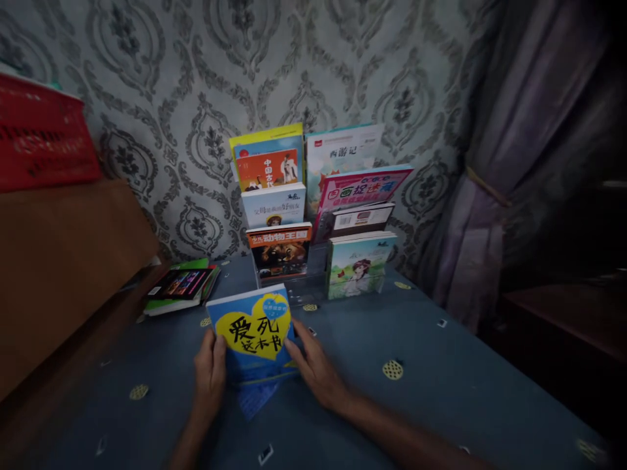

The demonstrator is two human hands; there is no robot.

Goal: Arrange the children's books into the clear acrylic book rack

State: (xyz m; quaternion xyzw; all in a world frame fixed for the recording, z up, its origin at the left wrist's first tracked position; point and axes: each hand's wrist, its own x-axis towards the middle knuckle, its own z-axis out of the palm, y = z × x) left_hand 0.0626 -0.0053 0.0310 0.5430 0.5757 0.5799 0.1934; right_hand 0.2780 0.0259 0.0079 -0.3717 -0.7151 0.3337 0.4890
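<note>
From where I stand, taking the blue book (252,339) as the middle of the dial and twelve as straight away from the person, the clear rack (298,295) lies at about one o'clock, just beyond the book's top edge. The book's cover faces back toward the wearer; its long axis runs away from them, leaning toward eleven. I can't tell whether its lower edge touches the table (441,378).

The left hand (210,365) grips the left edge at eight o'clock, partly closed, thumb in front and fingers mostly hidden behind. The right hand (316,369) has the other edge at four, thumb on the cover, fingers rather straight and loosely closed around the side. Of the two, the right is nearer the rack.

In the rack, the lion-cover book (280,251) stands in front toward half past twelve, and the green-covered book (360,267) toward two. At ten o'clock a small pile of books (179,287) lies flat, with the brown box (68,261) past it, limiting that side. The widest open room lies from three to four, between the right forearm and the slanting far edge.
</note>
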